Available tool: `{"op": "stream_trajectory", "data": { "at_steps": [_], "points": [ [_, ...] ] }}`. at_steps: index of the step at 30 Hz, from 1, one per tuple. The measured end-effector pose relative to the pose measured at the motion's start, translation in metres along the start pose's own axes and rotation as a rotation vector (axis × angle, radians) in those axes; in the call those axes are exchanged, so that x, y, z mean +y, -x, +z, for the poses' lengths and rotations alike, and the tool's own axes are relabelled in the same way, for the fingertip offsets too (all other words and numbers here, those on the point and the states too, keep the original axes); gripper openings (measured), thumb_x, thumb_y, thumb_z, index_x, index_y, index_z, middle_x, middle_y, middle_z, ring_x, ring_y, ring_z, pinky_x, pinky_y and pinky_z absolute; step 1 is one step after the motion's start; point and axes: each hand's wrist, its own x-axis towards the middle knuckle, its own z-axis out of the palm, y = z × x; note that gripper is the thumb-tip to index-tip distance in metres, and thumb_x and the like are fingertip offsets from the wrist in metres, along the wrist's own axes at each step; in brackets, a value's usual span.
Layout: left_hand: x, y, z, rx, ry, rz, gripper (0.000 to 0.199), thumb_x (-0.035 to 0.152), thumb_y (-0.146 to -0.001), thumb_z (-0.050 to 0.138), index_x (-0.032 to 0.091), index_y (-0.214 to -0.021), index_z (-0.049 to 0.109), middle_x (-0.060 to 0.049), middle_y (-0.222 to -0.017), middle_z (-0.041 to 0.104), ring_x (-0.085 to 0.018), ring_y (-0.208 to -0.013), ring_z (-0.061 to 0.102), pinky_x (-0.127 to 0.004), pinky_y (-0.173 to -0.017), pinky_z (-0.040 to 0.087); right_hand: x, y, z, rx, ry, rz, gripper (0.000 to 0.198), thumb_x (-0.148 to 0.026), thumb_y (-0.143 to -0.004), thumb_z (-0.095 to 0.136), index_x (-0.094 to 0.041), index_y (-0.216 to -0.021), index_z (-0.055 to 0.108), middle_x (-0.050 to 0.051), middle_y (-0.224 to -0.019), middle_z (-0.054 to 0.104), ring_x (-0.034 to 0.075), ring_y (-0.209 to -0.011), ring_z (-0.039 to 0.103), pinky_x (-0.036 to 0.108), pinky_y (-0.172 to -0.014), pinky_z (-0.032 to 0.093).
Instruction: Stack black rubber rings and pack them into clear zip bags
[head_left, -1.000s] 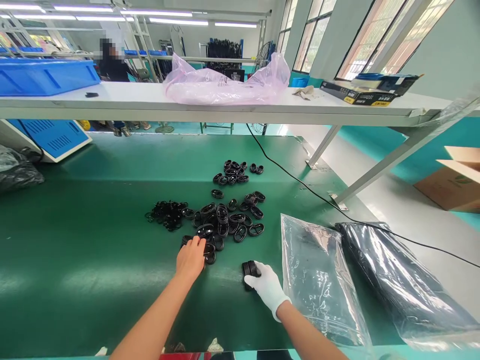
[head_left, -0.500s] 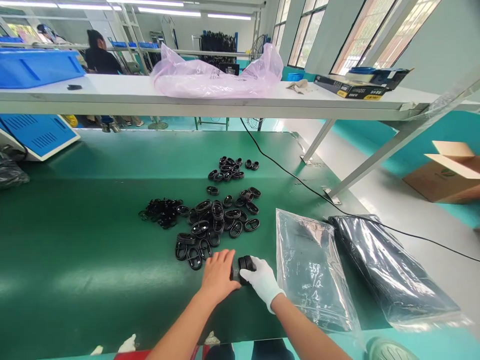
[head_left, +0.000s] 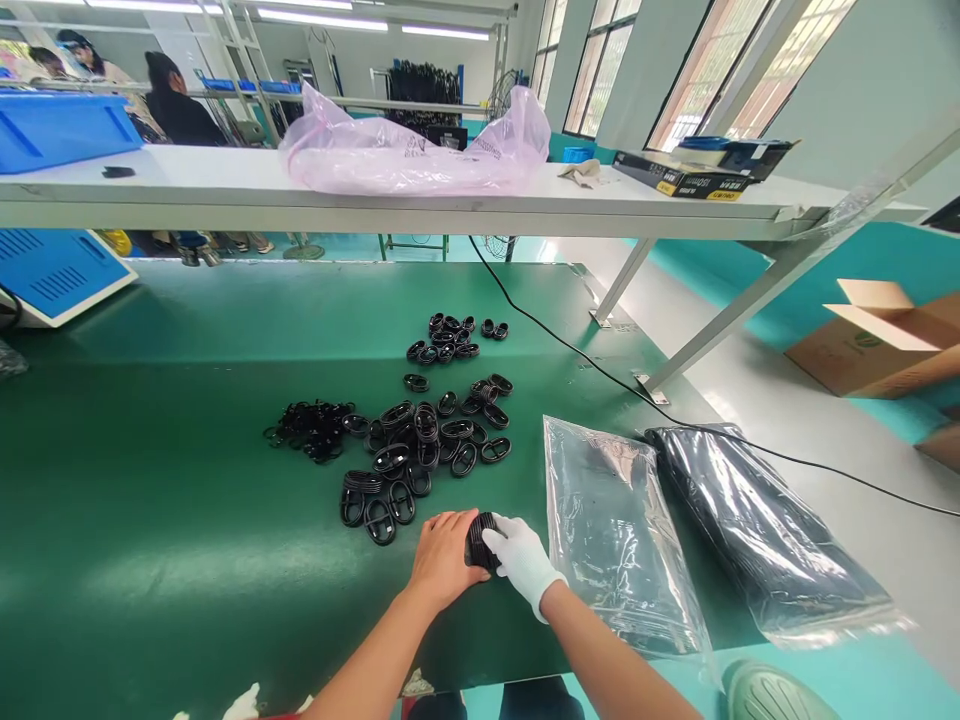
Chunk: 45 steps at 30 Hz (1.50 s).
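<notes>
Between my two hands is a stack of black oval rings [head_left: 481, 541], pressed together face to face near the front of the green table. My bare left hand [head_left: 447, 555] closes on its left side, the thumb at the lower edge. White-gloved, my right hand [head_left: 523, 560] grips the right side with thumb and fingers. Just beyond lies a heap of black oval rings [head_left: 405, 450], some single and some in short stacks. Left of that heap is a pile of smaller black pieces [head_left: 313, 428], too small to name. A further cluster of rings [head_left: 446, 338] sits farther back.
On the right lie a clear plastic bag [head_left: 611, 530] and a bag of dark contents [head_left: 757, 520], crossed by a black cable [head_left: 570, 348]. A white shelf [head_left: 420, 208] spans the back, carrying pink plastic [head_left: 420, 155] and a blue bin [head_left: 64, 132]. People are in the background.
My left hand has come right against the stack, closing the gap between the hands. The rings it held now join those in my right hand. The camera view has shifted slightly.
</notes>
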Motion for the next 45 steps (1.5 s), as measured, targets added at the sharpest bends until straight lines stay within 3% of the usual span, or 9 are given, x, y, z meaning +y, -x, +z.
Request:
{"op": "stream_trajectory", "data": {
  "at_steps": [10,17,20,23,26,29,32,39,45],
  "points": [
    [0.000,0.000,0.000,0.009,0.002,-0.014,0.073,0.039,-0.057,0.070,0.027,-0.124,0.043,-0.001,-0.124,0.053,-0.023,-0.117,0.042,-0.037,-0.099,0.027,-0.002,0.001,-0.002,-0.024,0.013,0.009,0.046,-0.033,-0.075,0.042,-0.014,-0.116,0.054,0.011,-0.102,0.052,0.016,-0.072,0.058,0.022,-0.046,0.045],
    [0.003,-0.004,0.001,-0.022,-0.001,0.012,0.073,0.038,-0.057,0.070,0.026,-0.124,0.043,-0.003,-0.125,0.052,-0.024,-0.117,0.041,-0.038,-0.099,0.027,-0.016,0.007,-0.001,0.031,0.158,-0.057,0.024,-0.028,-0.068,0.053,-0.017,-0.087,0.063,0.004,-0.082,0.055,0.015,-0.073,0.054,0.025,-0.070,0.044],
    [-0.009,-0.002,-0.012,-0.035,0.069,0.009,0.076,0.036,-0.058,0.068,0.027,-0.128,0.038,-0.002,-0.132,0.045,-0.024,-0.121,0.037,-0.038,-0.100,0.027,-0.019,0.009,0.001,0.067,0.231,-0.080,0.024,-0.027,-0.067,0.054,-0.018,-0.087,0.062,0.004,-0.080,0.054,0.016,-0.072,0.054,0.025,-0.070,0.042],
    [-0.026,0.004,-0.035,0.023,0.173,-0.092,0.060,0.035,-0.069,0.055,0.025,-0.127,0.040,-0.003,-0.132,0.044,-0.021,-0.120,0.038,-0.033,-0.098,0.032,-0.020,0.012,0.001,0.074,0.213,-0.081,0.025,-0.028,-0.067,0.053,-0.017,-0.088,0.063,0.004,-0.081,0.055,0.016,-0.074,0.054,0.024,-0.071,0.042],
    [-0.031,0.009,-0.046,0.017,0.125,-0.107,0.060,0.031,-0.068,0.056,0.026,-0.125,0.041,-0.002,-0.128,0.046,-0.021,-0.117,0.040,-0.034,-0.097,0.034,-0.020,0.013,0.002,0.083,0.207,-0.087,0.024,-0.028,-0.066,0.052,-0.017,-0.085,0.063,0.005,-0.081,0.055,0.016,-0.072,0.053,0.024,-0.069,0.042],
    [-0.019,0.012,-0.036,-0.052,-0.080,-0.049,0.083,0.025,-0.052,0.070,0.025,-0.129,0.038,-0.006,-0.132,0.041,-0.029,-0.119,0.037,-0.042,-0.099,0.030,-0.020,0.014,0.003,0.095,0.216,-0.106,0.022,-0.027,-0.066,0.051,-0.017,-0.083,0.062,0.005,-0.078,0.054,0.016,-0.070,0.052,0.023,-0.069,0.042],
    [-0.008,0.013,-0.017,-0.064,-0.182,-0.131,0.084,0.014,-0.051,0.068,0.019,-0.129,0.038,-0.012,-0.128,0.044,-0.030,-0.117,0.041,-0.041,-0.097,0.032,-0.020,0.015,0.003,0.095,0.213,-0.115,0.023,-0.027,-0.066,0.051,-0.017,-0.083,0.062,0.004,-0.077,0.053,0.016,-0.072,0.052,0.023,-0.070,0.042],
    [-0.019,0.019,0.001,-0.004,0.287,-0.142,0.077,0.024,-0.058,0.066,0.025,-0.128,0.036,-0.005,-0.124,0.047,-0.021,-0.106,0.050,-0.031,-0.088,0.039,-0.015,0.013,0.002,0.083,0.197,-0.123,0.025,-0.028,-0.067,0.051,-0.018,-0.086,0.062,0.004,-0.080,0.053,0.017,-0.076,0.054,0.024,-0.074,0.042],
    [-0.024,0.017,0.014,0.034,0.352,-0.122,0.077,0.024,-0.058,0.068,0.027,-0.128,0.038,-0.004,-0.118,0.053,-0.023,-0.109,0.047,-0.036,-0.092,0.036,-0.015,0.013,-0.001,0.064,0.203,-0.119,0.026,-0.030,-0.067,0.050,-0.019,-0.088,0.061,0.004,-0.081,0.053,0.017,-0.078,0.054,0.025,-0.075,0.042]
  ]
}}
